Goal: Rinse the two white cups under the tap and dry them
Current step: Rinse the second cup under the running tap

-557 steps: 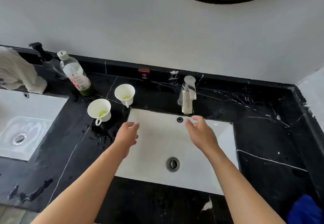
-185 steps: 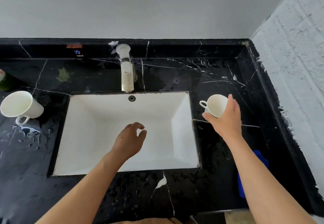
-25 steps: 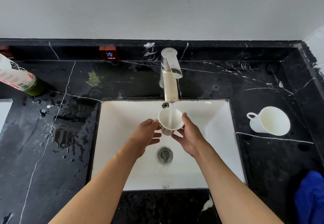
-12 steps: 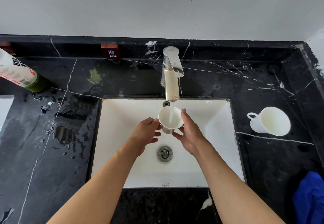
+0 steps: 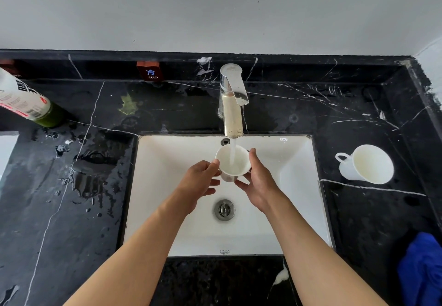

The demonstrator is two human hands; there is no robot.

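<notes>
Head view: both hands hold a white cup upright over the sink, beneath the running tap. The left hand and right hand have their fingers clamped on its sides. The second cup lies tipped on the worktop, right of the sink.

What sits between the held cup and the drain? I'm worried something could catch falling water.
Nothing: the head view shows bare white basin between cup and drain.

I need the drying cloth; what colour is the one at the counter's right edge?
Blue cloth, head view.
</notes>
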